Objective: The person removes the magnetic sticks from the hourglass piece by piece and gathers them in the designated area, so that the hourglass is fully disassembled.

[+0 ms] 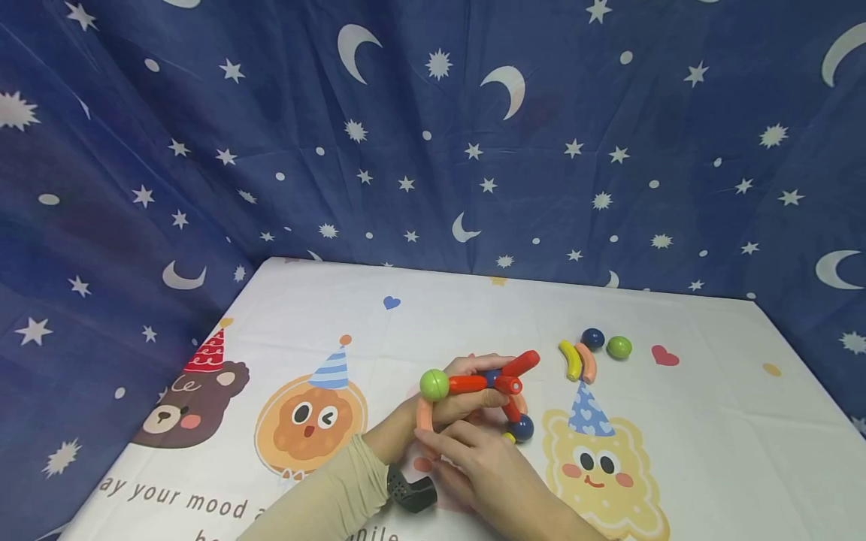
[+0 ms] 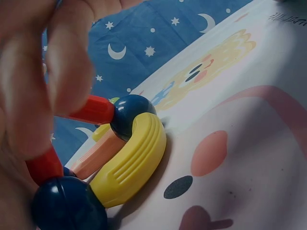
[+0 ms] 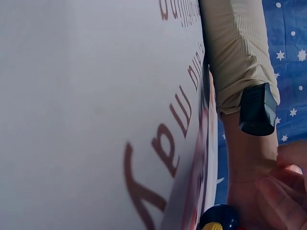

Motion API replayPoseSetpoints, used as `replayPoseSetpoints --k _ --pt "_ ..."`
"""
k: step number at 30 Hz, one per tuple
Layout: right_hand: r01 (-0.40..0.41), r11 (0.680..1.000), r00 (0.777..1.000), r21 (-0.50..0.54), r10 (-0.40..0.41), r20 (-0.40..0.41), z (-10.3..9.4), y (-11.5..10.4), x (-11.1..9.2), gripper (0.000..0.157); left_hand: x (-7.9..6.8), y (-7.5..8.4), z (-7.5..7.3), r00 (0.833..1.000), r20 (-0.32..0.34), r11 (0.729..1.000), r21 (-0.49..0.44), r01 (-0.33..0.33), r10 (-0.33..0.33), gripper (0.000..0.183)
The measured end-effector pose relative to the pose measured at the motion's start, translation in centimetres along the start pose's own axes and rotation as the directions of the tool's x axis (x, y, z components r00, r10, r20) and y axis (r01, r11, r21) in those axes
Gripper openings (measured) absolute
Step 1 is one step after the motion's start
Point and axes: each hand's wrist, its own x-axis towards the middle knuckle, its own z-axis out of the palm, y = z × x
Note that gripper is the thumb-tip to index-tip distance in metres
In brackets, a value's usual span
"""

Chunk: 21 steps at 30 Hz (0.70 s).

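My left hand (image 1: 463, 406) grips a ball-and-stick toy frame around its red sticks (image 1: 468, 385), which meet at a dark blue ball. At the frame's left end is a green ball (image 1: 434, 385), with a curved peach stick (image 1: 425, 415) hanging from it. My right hand (image 1: 483, 460) pinches that stick's lower part between thumb and fingers. Lower on the frame sits another dark blue ball (image 1: 521, 428). In the left wrist view, a curved yellow stick (image 2: 132, 163) joins two blue balls close over the tablecloth, and the left fingers (image 2: 72, 67) curl above red sticks.
Behind the hands to the right lie a loose curved yellow stick (image 1: 570, 360), a curved peach stick (image 1: 585, 364), a dark blue ball (image 1: 593, 338) and a green ball (image 1: 619, 347). A printed white cloth (image 1: 731, 421) covers the table; a blue starry curtain (image 1: 419, 150) hangs behind.
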Motion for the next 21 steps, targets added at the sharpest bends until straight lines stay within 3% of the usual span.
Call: replayPoseSetpoints --k 4,9,11,13,14,17,19,21 --pt "0.034 0.999 0.999 0.018 -0.033 -0.039 -0.2 0.1 0.2 0.04 -0.1 0.2 0.2 0.999 -0.018 0.999 -0.045 0.026 -0.027 0.05" --pt "0.119 0.991 0.983 0.06 -0.109 -0.147 -0.9 0.3 0.7 0.029 -0.1 -0.3 0.2 0.996 -0.07 0.998 -0.002 0.058 -0.058 0.051" --pt "0.129 0.989 0.977 0.075 -0.114 -0.181 -1.3 0.4 0.8 0.029 0.0 -0.9 0.0 0.999 -0.033 1.0 -0.023 0.007 -0.008 0.052" --pt "0.123 0.989 0.971 0.083 -0.103 -0.214 -1.9 0.4 1.0 0.028 0.2 -1.6 -0.2 0.995 0.043 0.992 -0.085 -0.091 0.095 0.055" --pt "0.115 0.989 0.969 0.09 -0.092 -0.229 -2.2 0.4 1.2 0.027 0.3 -1.9 -0.4 0.986 0.078 0.984 -0.111 -0.139 0.148 0.056" --pt "0.076 0.99 0.968 0.119 -0.044 -0.249 -3.2 0.6 1.5 0.025 0.4 -2.6 -0.8 0.957 0.118 0.964 -0.048 -0.26 0.264 0.057" --pt "0.021 0.99 0.973 0.14 0.012 -0.23 -3.8 0.7 1.6 0.024 0.4 -2.4 -0.9 0.957 0.095 0.958 0.052 -0.281 0.275 0.055" --pt "-0.03 0.986 0.975 0.164 0.065 -0.21 -4.3 0.9 1.6 0.023 0.2 -1.7 -0.7 0.973 0.045 0.961 0.15 -0.233 0.228 0.053"
